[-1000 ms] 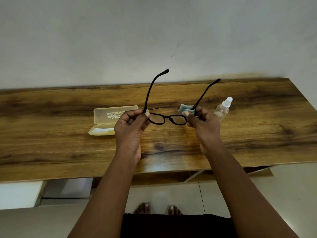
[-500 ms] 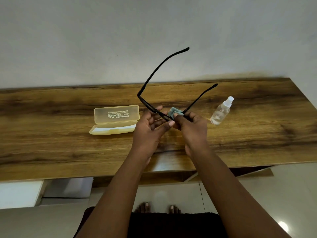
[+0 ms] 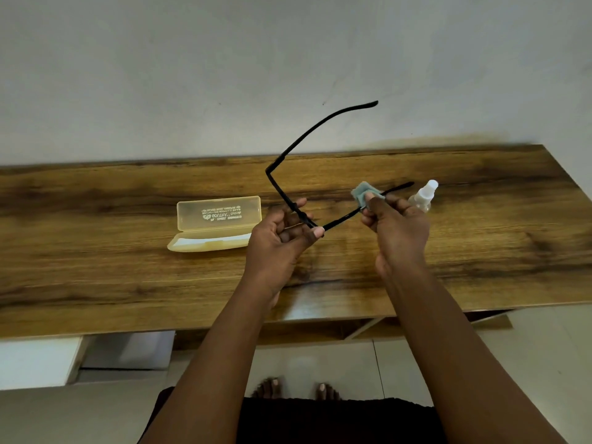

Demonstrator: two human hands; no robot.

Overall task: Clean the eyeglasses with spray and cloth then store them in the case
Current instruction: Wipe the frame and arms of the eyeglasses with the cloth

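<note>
Black eyeglasses [image 3: 282, 174] are held above the wooden table [image 3: 96, 267], seen edge-on, with both temple arms unfolded. My left hand [image 3: 282, 241] pinches the front of the frame. One temple arm rises up and right toward the wall. My right hand [image 3: 397, 229] pinches a small pale blue cloth [image 3: 363, 192] around the other temple arm. A clear spray bottle [image 3: 423, 197] with a white cap stands on the table just behind my right hand. The translucent yellow case [image 3: 214, 222] lies open on the table to the left of my hands.
The table's back edge meets a plain grey wall [image 3: 288, 59]. Below the front edge are a white cabinet [image 3: 35, 360], a tiled floor and my bare feet [image 3: 298, 389].
The glasses turned from facing me to edge-on. My hands came together, then my right hand slid the cloth outward along the right temple arm toward the bottle.
</note>
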